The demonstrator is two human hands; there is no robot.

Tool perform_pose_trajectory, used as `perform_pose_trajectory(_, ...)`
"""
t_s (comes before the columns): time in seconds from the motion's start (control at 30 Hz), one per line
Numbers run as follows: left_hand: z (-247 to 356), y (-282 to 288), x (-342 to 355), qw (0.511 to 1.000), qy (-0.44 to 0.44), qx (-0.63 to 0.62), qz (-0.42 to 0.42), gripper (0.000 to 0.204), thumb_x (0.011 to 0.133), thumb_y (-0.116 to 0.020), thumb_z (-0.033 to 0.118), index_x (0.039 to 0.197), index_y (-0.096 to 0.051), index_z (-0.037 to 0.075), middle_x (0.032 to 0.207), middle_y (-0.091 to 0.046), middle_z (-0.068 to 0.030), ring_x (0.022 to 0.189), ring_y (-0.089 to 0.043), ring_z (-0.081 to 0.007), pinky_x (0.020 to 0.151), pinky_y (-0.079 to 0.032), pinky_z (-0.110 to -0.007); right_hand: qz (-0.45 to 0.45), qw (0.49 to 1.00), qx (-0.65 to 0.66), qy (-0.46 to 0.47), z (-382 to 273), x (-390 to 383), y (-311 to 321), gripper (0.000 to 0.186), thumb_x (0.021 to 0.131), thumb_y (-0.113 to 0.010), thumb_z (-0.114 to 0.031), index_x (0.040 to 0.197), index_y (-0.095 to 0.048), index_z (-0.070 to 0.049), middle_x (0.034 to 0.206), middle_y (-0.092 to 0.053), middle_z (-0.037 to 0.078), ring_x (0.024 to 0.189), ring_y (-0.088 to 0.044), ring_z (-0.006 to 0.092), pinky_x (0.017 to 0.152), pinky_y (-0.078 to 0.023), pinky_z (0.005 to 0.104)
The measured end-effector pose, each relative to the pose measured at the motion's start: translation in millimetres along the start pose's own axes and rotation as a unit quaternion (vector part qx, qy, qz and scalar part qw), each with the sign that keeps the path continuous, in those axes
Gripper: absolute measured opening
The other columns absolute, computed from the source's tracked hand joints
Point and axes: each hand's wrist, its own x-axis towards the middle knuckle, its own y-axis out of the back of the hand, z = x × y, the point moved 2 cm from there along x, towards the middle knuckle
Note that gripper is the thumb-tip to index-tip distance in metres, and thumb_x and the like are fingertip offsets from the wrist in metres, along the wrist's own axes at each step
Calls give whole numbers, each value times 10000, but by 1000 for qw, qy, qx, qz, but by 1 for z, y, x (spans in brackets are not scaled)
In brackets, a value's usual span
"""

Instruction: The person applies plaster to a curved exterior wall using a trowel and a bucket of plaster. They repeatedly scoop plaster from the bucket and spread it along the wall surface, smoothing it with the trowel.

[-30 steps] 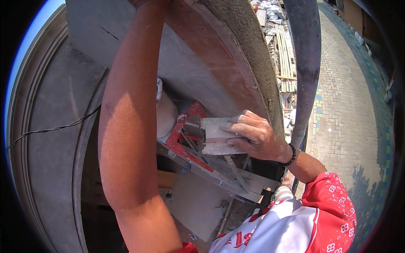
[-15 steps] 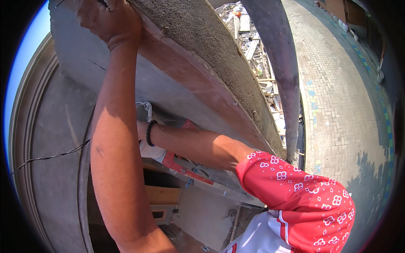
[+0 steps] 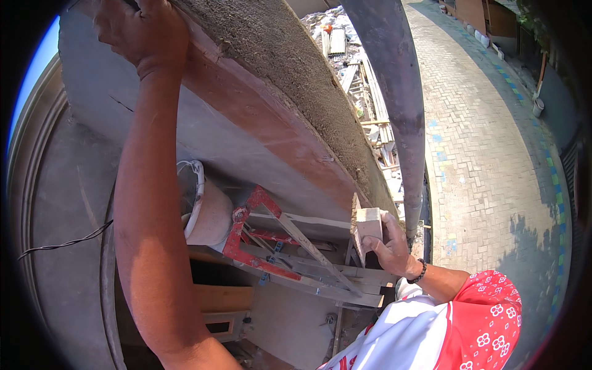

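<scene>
Near the top of the view, my left hand (image 3: pixel 145 34) has its fingers curled at the rough concrete beam (image 3: pixel 308 92); what they grip I cannot make out. My right hand (image 3: pixel 388 246), wearing a dark beaded bracelet, is closed on a pale plastering float with a block handle (image 3: pixel 370 223), beside the pinkish lower face of the beam (image 3: pixel 277 139). Left of the float are a dusty white bucket (image 3: pixel 213 216), partly hidden by my left arm, and a red-and-metal stepladder (image 3: pixel 250 246).
Planks (image 3: pixel 327 280) and a pale board (image 3: pixel 283 314) lie below. A dark vertical pipe (image 3: pixel 394 98) runs beside the beam, with rubble and timber (image 3: pixel 345 61) beyond it. A paved lane (image 3: pixel 481 154) is far below. A black cable (image 3: pixel 74 237) crosses the grey wall at left.
My right hand has swung back rightward from behind my left arm, the float now showing upright. My left hand stays up at the beam while the view has shifted slightly.
</scene>
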Motion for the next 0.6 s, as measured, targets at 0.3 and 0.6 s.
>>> perform_pose_trajectory(0.3,-16,9,6,999,7,43,-31,543,943,-491,320,1334,-460,-55,1396,-438,-237,1296,-410,-340,1084,-308,-398,112,989,-73,62,-16,106,10,579,896,-626,-158,1372,-384,67,1193,-575,243,1117,-571,314,970,-438,377)
perform_pose_trajectory(0.6,-33,14,10,993,-59,94,-34,590,898,-532,412,1262,-536,-52,1311,-502,-270,1197,-505,-351,1014,-393,-407,83,977,-196,20,89,16,29,568,888,-638,-159,1356,-403,60,1165,-598,254,1054,-615,347,914,-469,402)
